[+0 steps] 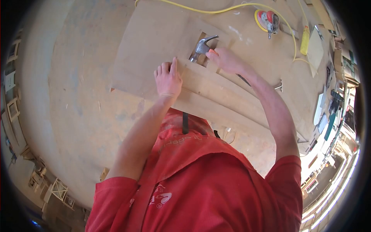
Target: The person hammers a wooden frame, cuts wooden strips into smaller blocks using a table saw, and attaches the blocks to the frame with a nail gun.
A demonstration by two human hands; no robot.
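Observation:
My right hand point(228, 61) is closed round the orange handle of a claw hammer point(202, 46). The hammer's grey metal head lies over a rectangular cutout in a brown wooden panel point(150, 42), its claw pointing away from me and its striking face toward the near edge of the cutout. On the panel, left of the hammer, rests my left hand point(169, 80), index finger stretched out and the other fingers slightly bent. I see nothing in it. A long wooden strip point(216, 83) runs along the near side of the panel, beside my left fingertips.
Beyond the panel at upper right sits a round sander point(267, 21) with a red top. A yellow hose point(216, 12) curves across the far side. A yellow-handled tool point(305, 40) lies farther right, and a small metal T-shaped piece point(281, 86) is near my right forearm.

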